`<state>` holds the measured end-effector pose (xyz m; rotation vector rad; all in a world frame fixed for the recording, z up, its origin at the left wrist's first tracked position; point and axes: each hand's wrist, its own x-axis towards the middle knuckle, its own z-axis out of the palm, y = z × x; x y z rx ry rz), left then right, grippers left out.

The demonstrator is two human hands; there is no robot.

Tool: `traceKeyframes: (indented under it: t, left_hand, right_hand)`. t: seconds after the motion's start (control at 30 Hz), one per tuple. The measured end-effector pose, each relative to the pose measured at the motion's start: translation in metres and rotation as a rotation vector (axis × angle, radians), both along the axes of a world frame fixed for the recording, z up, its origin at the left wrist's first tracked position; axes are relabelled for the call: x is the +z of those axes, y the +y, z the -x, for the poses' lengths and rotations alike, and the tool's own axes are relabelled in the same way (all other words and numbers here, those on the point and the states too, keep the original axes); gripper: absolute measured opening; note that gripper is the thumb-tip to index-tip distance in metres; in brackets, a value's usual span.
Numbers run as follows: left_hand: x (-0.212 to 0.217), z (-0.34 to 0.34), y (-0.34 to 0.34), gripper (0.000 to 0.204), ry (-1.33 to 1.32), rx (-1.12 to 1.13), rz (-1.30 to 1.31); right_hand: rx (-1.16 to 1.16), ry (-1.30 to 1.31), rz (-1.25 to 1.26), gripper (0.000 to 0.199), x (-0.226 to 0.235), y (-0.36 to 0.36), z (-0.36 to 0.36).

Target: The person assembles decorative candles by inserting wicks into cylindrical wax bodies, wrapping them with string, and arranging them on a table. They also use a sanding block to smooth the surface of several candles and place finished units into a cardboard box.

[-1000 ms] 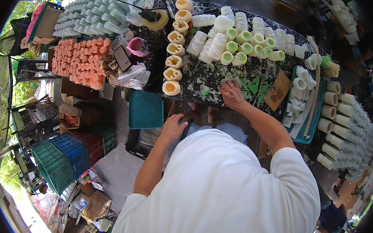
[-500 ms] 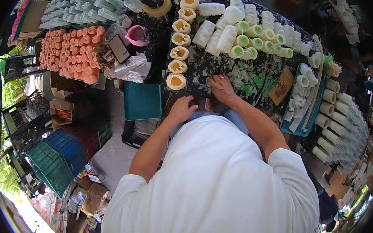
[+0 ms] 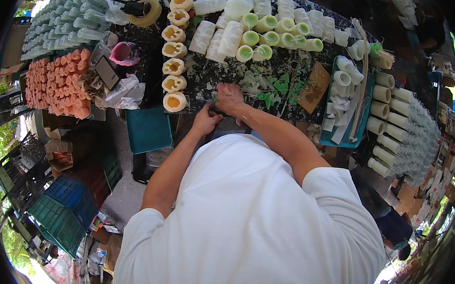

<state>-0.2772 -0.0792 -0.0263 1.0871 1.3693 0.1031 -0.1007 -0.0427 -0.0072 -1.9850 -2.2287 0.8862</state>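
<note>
Workshop, cluttered, goods in batches.
Black table [image 3: 198, 69] strewn with scraps [image 3: 280, 83]; cream cups [image 3: 174, 49] lined up, white cylinders [image 3: 202, 37], massed orange pieces [image 3: 65, 83]; tape roll [image 3: 154, 14]; plastic crates [image 3: 55, 222], cardboard box [image 3: 57, 145] below.

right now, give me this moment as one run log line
left hand: at near edge of table | right hand: over table, close to left | held items: cannot tell | cream cups: in column, left of hands

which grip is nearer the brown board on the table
Right: the right grip is at the black table, left of the brown board; the left grip is farther left, by the table's near edge.
</note>
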Motion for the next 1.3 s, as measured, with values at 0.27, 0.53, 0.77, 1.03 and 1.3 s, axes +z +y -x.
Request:
traceKeyframes:
  t: [0.27, 0.53, 0.77, 1.03, 1.3]
  left_hand:
    - [0.047, -0.035, 0.008, 0.061, 0.266, -0.154, -0.163]
    - [0.06, -0.066, -0.001, 0.053, 0.49, -0.363, -0.561]
    - [0.042, -0.113, 0.008, 0.056, 0.333, -0.418, -0.716]
    - [0.0, -0.146, 0.023, 0.068, 0.208, -0.465, -0.798]
    - [0.029, -0.165, 0.04, 0.067, 0.308, -0.405, -0.757]
  right_hand:
    - [-0.101, 0.319, -0.01, 0.021, 0.004, -0.016, -0.031]
    - [-0.622, 0.682, 0.093, 0.026, 0.035, -0.009, -0.147]
    - [-0.206, 0.066, -0.196, 0.029, 0.023, -0.058, -0.202]
    - [-0.205, -0.092, -0.212, 0.016, 0.022, -0.078, -0.209]
    - [-0.249, -0.21, -0.328, 0.029, 0.001, -0.062, -0.24]
